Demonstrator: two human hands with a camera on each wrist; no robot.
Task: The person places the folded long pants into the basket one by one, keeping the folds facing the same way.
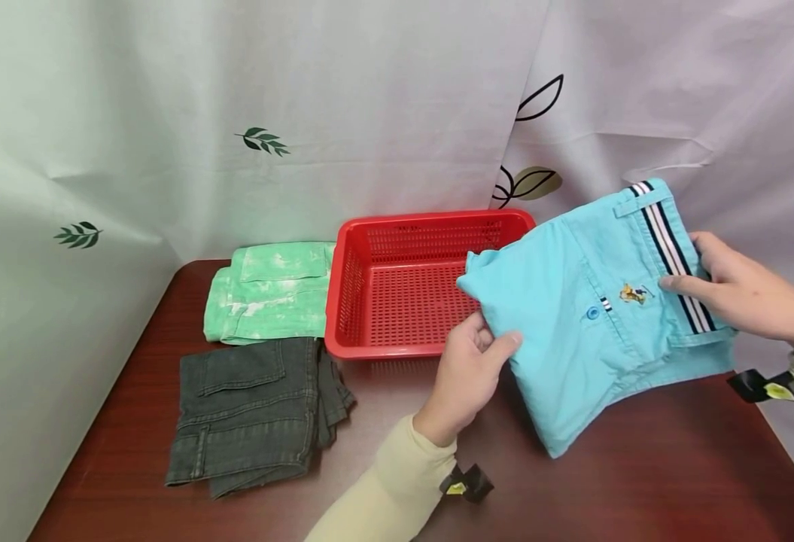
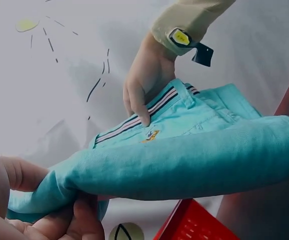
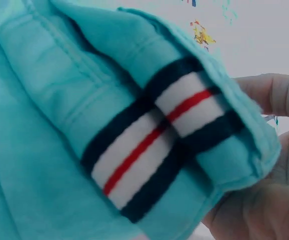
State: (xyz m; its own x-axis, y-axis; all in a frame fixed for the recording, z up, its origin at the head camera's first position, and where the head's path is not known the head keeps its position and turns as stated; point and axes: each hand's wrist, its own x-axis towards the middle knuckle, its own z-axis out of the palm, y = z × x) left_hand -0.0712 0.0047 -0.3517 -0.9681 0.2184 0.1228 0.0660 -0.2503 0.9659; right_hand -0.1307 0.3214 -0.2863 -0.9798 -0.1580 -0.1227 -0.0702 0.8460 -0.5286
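Observation:
Folded light blue shorts [image 1: 552, 301] with a striped waistband, a blue button and a small embroidered figure are held up in front of me, tilted, over the right part of the table. My left hand [image 1: 467, 369] pinches their folded edge between thumb and fingers, as the left wrist view also shows. At the waistband end my right hand [image 1: 742, 290] grips the shorts, thumb on top, other fingers behind the cloth. Stripes of navy, white and red on the inner waistband [image 3: 139, 155] fill the right wrist view. The shorts overlap the right side of a red basket [image 1: 397, 351] in the head view.
The perforated basket stands at the back of the dark red-brown table [image 1: 119, 436]. Left of it lies a folded green and white garment [image 1: 275, 293], and nearer to me folded dark grey trousers or shorts [image 1: 247, 414]. A pale leaf-printed curtain [image 1: 369, 113] hangs behind.

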